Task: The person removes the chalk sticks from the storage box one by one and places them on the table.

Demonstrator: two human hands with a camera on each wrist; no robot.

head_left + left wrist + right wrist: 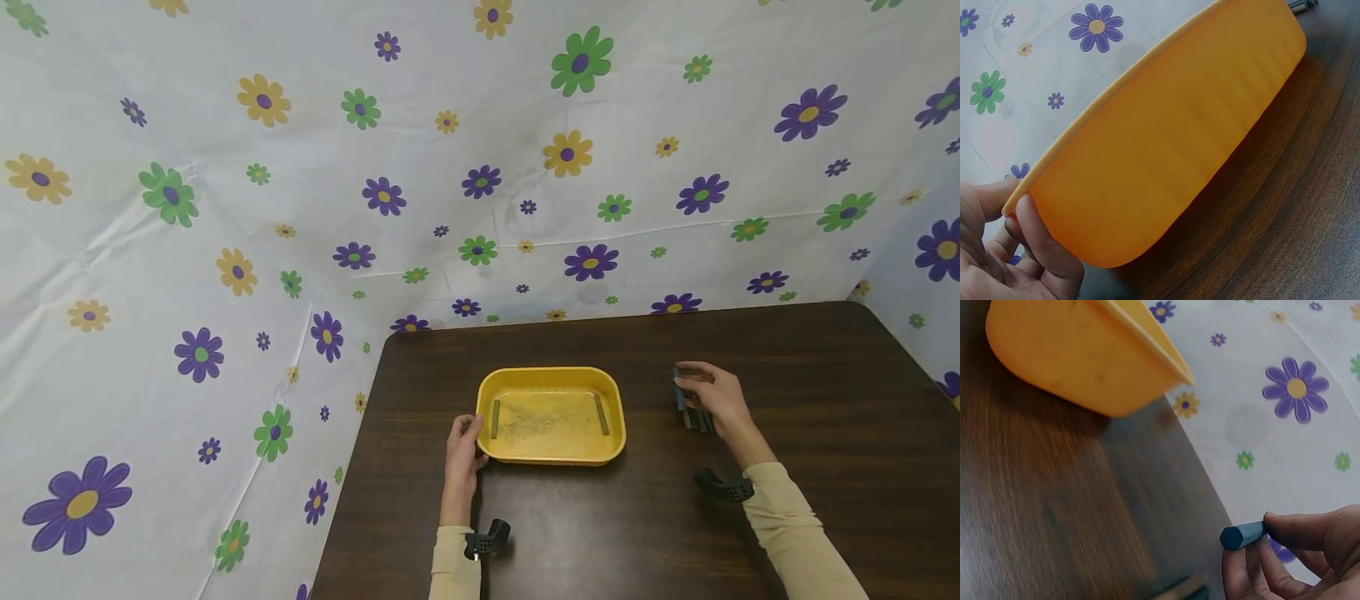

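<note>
A yellow plastic tub (pixel 548 460) with rounded corners sits on the dark table. My left hand (pixel 461 454) grips its left end, and in the left wrist view thumb and fingers pinch the rim (pixel 1094 107). Two narrow olive strips lie along the tub's floor, a left strip (pixel 495 418) and a right strip (pixel 602 415). To the tub's right, my right hand (pixel 716 398) holds a short blue six-sided stick (pixel 1244 535) between thumb and fingertips. Several dark sticks (pixel 697 421) lie together on the table below that hand, partly hidden by it.
The brown wood-grain table (pixel 570 533) reaches back to a white flower-printed sheet (pixel 420 150) that hangs behind it and on both sides. Each wrist carries a black strapped mount, one on the left wrist (pixel 486 540) and one on the right wrist (pixel 723 485).
</note>
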